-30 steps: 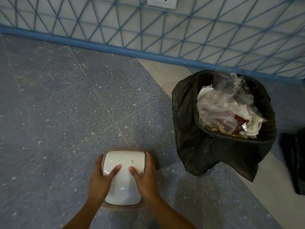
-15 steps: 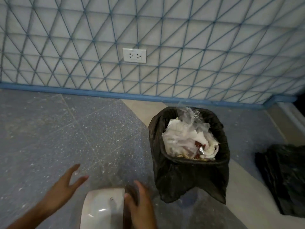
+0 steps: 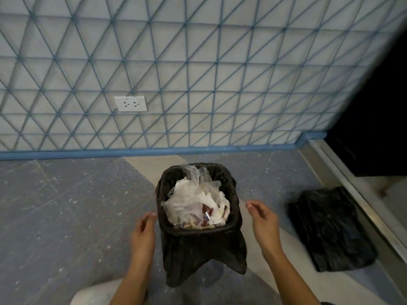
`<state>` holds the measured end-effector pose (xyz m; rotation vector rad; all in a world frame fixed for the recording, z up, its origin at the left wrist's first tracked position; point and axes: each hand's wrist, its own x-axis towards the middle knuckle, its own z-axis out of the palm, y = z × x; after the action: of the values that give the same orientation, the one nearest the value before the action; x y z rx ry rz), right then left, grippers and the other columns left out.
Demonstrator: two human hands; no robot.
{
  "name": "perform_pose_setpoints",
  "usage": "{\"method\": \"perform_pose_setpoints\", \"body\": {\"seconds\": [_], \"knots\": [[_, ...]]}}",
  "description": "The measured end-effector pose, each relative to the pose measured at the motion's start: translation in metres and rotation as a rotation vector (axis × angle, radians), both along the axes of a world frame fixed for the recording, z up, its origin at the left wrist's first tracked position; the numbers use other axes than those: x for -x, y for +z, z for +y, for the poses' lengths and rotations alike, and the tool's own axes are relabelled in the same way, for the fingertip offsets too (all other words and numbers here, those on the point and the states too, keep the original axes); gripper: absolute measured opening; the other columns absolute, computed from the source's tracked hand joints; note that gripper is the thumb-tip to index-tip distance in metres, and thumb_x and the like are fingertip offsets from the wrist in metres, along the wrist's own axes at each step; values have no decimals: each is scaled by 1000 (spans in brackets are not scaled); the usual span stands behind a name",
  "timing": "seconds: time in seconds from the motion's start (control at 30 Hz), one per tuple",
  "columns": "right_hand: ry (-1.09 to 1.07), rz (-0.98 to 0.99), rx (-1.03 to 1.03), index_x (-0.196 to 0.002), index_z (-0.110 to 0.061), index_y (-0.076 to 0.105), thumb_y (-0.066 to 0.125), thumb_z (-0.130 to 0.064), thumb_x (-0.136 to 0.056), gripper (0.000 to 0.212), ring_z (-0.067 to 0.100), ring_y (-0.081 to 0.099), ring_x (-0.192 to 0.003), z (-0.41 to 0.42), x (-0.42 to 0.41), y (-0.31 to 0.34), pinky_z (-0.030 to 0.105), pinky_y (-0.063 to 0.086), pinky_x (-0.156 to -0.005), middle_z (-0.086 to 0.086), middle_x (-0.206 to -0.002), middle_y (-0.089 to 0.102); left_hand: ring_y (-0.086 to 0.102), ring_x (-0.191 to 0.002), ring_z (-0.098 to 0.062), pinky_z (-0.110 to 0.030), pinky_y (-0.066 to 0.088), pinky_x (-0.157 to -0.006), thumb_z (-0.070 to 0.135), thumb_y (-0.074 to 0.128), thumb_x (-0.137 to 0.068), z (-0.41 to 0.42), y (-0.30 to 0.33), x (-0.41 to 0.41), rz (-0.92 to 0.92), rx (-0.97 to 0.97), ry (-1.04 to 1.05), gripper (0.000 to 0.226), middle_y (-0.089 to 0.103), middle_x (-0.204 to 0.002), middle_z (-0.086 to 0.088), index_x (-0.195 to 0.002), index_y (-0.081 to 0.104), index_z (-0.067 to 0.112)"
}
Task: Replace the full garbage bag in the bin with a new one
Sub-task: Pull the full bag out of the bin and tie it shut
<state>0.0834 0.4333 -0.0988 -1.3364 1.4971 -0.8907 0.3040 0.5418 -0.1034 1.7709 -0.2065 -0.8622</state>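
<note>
A small bin stands on the floor, lined with a black garbage bag [image 3: 198, 249] whose edges hang down over the outside. Crumpled white paper and clear plastic [image 3: 196, 201] fill it to the rim. My left hand [image 3: 143, 232] hovers beside the bin's left side, fingers apart, holding nothing. On the other side my right hand [image 3: 264, 221] is open, a short gap from the rim. A folded black bag [image 3: 330, 230] lies flat on the floor to the right of the bin. The white bin lid [image 3: 92, 294] rests on the floor at the bottom edge, near my left forearm.
A tiled wall with blue diagonal lines and a socket [image 3: 130, 103] rises behind the bin, with a blue skirting strip along its base. A metal door track [image 3: 361, 208] and a dark opening lie at the right. Grey speckled floor spreads to the left.
Both hands let go of the white lid on the floor and moved up to either side of the bin. The view has lifted and shifted so the bin sits in the centre.
</note>
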Motion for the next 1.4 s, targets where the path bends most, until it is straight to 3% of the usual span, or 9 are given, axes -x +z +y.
{"method": "perform_pose_setpoints", "body": {"seconds": [0.17, 0.27, 0.33, 0.5, 0.63, 0.83, 0.97, 1.2, 1.4], "knots": [[-103, -173, -788, -134, -21, 42, 46, -52, -91, 53, 36, 44, -123, 1, 4, -48, 51, 40, -93, 9, -135, 45, 40, -131, -35, -50, 37, -98, 72, 43, -79, 11, -41, 15, 714, -199, 204, 81, 41, -144, -11, -140, 37, 18], [-222, -509, -1167, -144, -10, 27, 47, -64, -84, 83, 39, 53, -107, 14, 6, -56, 48, 54, -69, 19, -111, 54, 56, -105, -42, -53, 48, -80, 77, 47, -73, 15, -50, 19, 1005, -156, 190, 87, 58, -117, -25, -119, 48, 4], [-212, -579, -1256, -140, -6, 34, 44, -66, -84, 82, 36, 58, -86, 19, 7, -59, 39, 54, -44, 18, -92, 58, 60, -93, -40, -50, 51, -70, 76, 45, -75, 18, -50, 19, 1076, -129, 141, 89, 68, -95, -30, -111, 55, -4], [-89, -605, -1332, -70, 5, 71, 53, -59, -79, 67, 29, 64, -57, 23, 17, -60, 31, 46, -54, 18, -65, 70, 69, -59, -41, -51, 54, -44, 32, 68, -78, 37, -37, 9, 1030, -90, 63, 41, 71, -73, -28, -95, 69, -6], [-103, -655, -1176, -99, 0, 70, 62, -30, -72, 40, 34, 71, -78, 26, 33, -56, 44, 56, -76, 23, -93, 72, 69, -58, -41, -50, 58, -59, 19, 81, -55, 57, -18, -11, 969, -39, -43, 36, 70, -72, -30, -70, 72, -13], [-175, -836, -866, -76, 1, 72, 86, 1, -28, 50, 22, 69, -49, 18, 88, -19, 29, 55, -39, 15, -66, 73, 68, -47, -16, -26, 54, -40, 6, 50, -82, 61, 20, -39, 622, 178, 124, 21, 71, -57, -7, -77, 68, -2], [-200, -739, -665, -88, -18, 60, 58, -1, -83, 17, 11, 64, -42, 1, 102, 22, 20, 50, -36, 3, -64, 72, 64, -44, -4, -12, 49, -41, 0, 39, -92, 57, 46, -56, 422, 310, 175, 22, 70, -53, 4, -90, 56, 13], [-224, -887, -284, -111, -26, 47, 60, -7, -86, 34, 15, 70, -57, -29, 101, 57, 28, 58, -51, 6, -83, 66, 69, -57, -1, -15, 57, -58, 11, 44, -97, 46, 82, -60, 229, 523, 241, 12, 69, -79, 0, -96, 52, 20], [53, 391, 262, -142, -29, 30, 85, -9, -63, 98, 31, 18, -140, 1, 111, 31, 47, 20, -112, 13, -153, 15, 28, -139, -24, -44, 22, -113, 2, 84, -57, 70, 60, -50, -704, 49, -190, 111, 27, -154, -8, -147, 21, 16]]}}
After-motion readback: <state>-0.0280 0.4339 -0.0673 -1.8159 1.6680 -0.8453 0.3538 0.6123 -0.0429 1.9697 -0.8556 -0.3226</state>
